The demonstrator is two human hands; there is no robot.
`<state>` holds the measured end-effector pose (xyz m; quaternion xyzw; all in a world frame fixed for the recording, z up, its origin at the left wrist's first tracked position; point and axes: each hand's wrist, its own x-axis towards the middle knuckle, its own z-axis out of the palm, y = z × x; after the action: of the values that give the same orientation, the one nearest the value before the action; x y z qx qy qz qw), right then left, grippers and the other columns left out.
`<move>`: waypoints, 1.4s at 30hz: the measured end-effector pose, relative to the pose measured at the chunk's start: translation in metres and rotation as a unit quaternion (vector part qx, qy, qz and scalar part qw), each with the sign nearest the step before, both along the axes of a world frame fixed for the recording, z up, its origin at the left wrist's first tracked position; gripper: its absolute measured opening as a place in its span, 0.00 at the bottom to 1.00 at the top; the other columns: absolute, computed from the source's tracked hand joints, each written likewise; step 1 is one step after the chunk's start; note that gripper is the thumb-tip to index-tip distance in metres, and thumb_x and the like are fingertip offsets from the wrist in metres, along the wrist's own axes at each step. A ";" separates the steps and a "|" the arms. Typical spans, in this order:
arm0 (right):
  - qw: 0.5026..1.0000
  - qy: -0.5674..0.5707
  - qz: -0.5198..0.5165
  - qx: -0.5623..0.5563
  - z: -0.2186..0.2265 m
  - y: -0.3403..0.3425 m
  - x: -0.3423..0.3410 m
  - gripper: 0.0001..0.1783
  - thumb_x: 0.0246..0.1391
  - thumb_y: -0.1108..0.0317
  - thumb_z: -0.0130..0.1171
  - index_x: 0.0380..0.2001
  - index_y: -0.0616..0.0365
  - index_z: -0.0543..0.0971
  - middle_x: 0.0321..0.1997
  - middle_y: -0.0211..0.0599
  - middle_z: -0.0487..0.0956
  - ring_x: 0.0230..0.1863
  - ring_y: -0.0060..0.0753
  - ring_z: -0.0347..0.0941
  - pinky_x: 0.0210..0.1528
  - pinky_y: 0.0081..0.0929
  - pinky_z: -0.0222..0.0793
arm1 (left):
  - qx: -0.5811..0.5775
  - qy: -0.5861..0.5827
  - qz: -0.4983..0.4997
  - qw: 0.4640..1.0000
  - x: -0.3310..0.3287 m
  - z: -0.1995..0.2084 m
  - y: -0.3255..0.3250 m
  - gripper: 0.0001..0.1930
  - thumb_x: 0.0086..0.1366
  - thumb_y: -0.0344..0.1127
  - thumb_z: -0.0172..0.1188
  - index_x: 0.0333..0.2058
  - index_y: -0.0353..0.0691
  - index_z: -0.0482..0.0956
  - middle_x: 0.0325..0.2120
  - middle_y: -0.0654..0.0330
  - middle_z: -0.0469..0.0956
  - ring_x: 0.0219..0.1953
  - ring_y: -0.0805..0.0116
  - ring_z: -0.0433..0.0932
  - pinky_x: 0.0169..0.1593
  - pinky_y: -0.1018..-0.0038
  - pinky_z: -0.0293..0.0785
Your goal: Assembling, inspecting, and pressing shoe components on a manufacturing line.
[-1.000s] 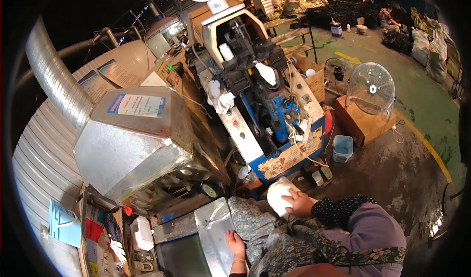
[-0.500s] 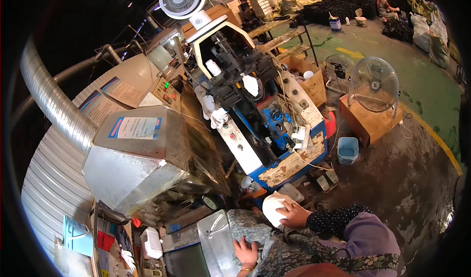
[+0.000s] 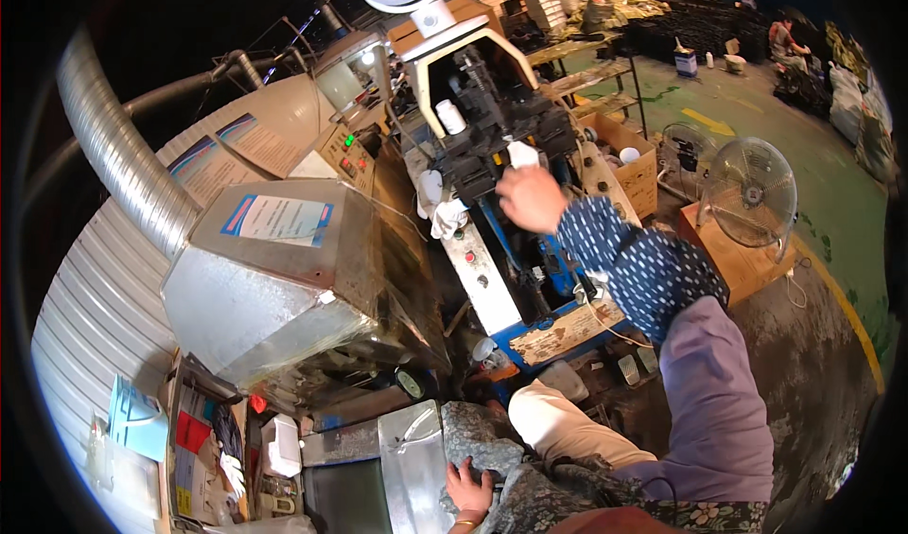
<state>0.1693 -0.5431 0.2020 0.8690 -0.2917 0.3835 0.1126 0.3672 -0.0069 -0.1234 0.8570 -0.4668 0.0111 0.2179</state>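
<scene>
My right hand (image 3: 532, 199) reaches out over the machine (image 3: 487, 283) in front of me, the arm stretched forward in a dark, white-dotted sleeve. Just beyond its knuckles is a white piece (image 3: 522, 156) among the black machine parts. The fingers are blurred and partly hidden, so whether they touch or grip anything is unclear. Down at my lap, my left hand (image 3: 468, 489) lies flat on the patterned grey apron (image 3: 478, 432) with its fingers apart and nothing in them. Beside it is a grey metal sheet top (image 3: 413, 458).
A sheet-metal hood (image 3: 255, 297) with a duct stands at left. Below it, an open box (image 3: 210, 458) holds papers and gloves. White cloth (image 3: 448, 219) hangs on the machine's left rail. A standing fan (image 3: 749, 193) is at right; another person (image 3: 785, 42) sits far back.
My right hand has left my knee and stretched forward to the machine. The left hand stays in place. The view has shifted slightly, moving the machine a little to the right.
</scene>
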 end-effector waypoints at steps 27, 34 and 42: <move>0.994 -0.053 0.091 0.028 -0.084 0.150 -0.024 0.40 0.32 0.67 0.72 0.57 0.51 0.77 0.74 0.51 0.60 0.61 0.65 0.65 0.60 0.55 0.65 | -0.211 0.334 0.042 0.918 0.007 0.048 -0.008 0.17 0.66 0.37 0.65 0.51 0.36 0.80 0.59 0.44 0.73 0.61 0.50 0.72 0.64 0.59 0.68; 0.835 0.129 0.520 -0.123 -0.117 0.275 0.039 0.29 0.51 0.57 0.69 0.58 0.29 0.77 0.72 0.31 0.65 0.62 0.54 0.67 0.59 0.45 0.70 | -0.265 0.868 -0.001 0.419 0.055 0.145 0.015 0.38 0.71 0.62 0.54 0.59 0.26 0.71 0.55 0.41 0.77 0.59 0.51 0.77 0.64 0.54 0.73; 0.828 0.195 0.488 0.195 -0.197 0.316 0.111 0.31 0.55 0.62 0.66 0.62 0.47 0.74 0.75 0.45 0.61 0.68 0.53 0.61 0.69 0.47 0.58 | -0.425 0.770 0.171 0.444 0.049 0.109 0.102 0.16 0.68 0.36 0.62 0.50 0.31 0.80 0.44 0.56 0.84 0.44 0.64 0.83 0.53 0.68 0.81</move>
<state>0.2806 -0.2269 0.0051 0.9588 0.1300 0.1463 -0.2061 0.4166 0.0947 -0.0143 0.3757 0.1116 -0.4192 0.8189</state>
